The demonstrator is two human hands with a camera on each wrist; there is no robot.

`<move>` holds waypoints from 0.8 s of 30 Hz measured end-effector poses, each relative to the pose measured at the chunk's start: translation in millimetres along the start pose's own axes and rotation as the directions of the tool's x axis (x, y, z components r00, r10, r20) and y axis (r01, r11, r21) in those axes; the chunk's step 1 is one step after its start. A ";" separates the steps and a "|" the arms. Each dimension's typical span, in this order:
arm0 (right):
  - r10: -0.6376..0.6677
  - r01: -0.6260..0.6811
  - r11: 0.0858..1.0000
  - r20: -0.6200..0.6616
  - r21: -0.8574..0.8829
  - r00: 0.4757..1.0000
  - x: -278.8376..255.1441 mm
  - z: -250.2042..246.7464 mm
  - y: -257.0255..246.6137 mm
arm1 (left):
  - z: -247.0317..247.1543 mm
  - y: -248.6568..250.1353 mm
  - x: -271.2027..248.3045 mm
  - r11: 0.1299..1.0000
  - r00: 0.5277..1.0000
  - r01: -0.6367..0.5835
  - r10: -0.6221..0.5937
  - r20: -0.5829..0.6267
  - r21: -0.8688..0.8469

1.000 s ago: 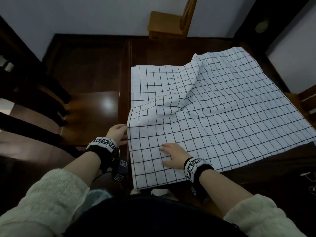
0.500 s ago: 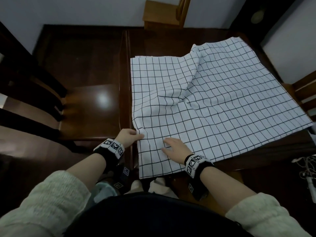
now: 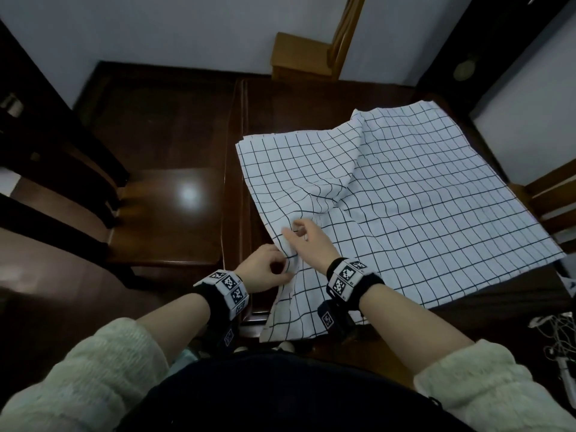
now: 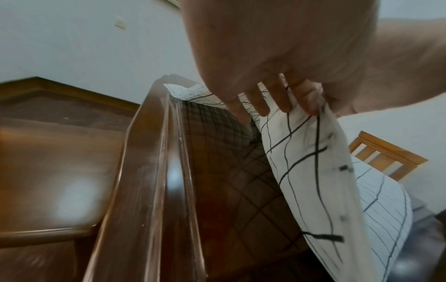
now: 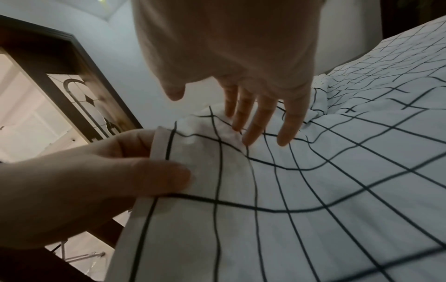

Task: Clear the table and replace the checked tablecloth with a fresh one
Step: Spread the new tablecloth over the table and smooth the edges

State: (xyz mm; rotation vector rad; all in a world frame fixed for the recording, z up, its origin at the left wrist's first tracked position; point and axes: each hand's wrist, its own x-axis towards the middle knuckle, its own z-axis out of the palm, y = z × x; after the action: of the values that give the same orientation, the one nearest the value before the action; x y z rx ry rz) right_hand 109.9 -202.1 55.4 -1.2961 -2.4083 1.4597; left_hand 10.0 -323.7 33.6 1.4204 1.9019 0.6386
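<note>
The checked tablecloth (image 3: 405, 207) lay spread over the dark wooden table (image 3: 311, 101), rumpled into a raised fold near its middle, its near-left edge lifted off the tabletop and its near corner hanging over the table's front edge. The left hand (image 3: 260, 269) pinched that lifted edge between thumb and curled fingers (image 4: 263, 103), while the right hand (image 3: 307, 236) hovered just beside it with loose, nearly straight fingers (image 5: 251, 122) touching the bunched cloth and grasping nothing. A dark wooden chair (image 3: 162, 207) stood just left of the table, and a lighter wooden chair (image 3: 299, 54) stood at the far side
</note>
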 end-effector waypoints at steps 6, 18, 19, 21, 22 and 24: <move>0.082 -0.070 0.971 0.040 -0.229 0.996 15.4 -3.5 6.9 | 8.9 7.8 0.9 0.995 0.995 -0.085 0.081 0.059 0.061; -0.085 0.093 0.990 0.087 -0.102 0.993 21.5 -21.1 30.8 | 0.5 -12.7 27.3 0.429 0.869 0.378 -0.470 0.154 -0.820; -0.089 0.097 0.993 0.115 -0.070 0.989 19.2 -24.1 36.0 | -1.5 -18.7 33.8 0.274 0.820 0.395 -0.536 0.202 -0.877; -0.106 0.112 0.993 0.180 -0.026 0.978 11.9 -30.8 46.8 | -3.9 -25.2 44.3 0.141 0.785 0.362 -0.579 0.220 -0.921; -0.111 0.117 0.993 0.219 -0.014 0.969 7.5 -35.2 50.3 | -4.0 -23.7 47.8 0.134 0.792 0.347 -0.571 0.214 -0.928; -0.093 0.108 0.994 0.318 -0.027 0.943 -2.8 -45.5 53.6 | -4.7 -18.0 54.1 0.118 0.799 0.322 -0.566 0.203 -0.939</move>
State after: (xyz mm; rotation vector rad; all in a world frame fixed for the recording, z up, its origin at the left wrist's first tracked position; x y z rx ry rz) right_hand 164.8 -160.3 41.6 -0.9913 -2.6683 1.7092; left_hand -14.7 -277.1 11.6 -0.0923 1.3910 1.3352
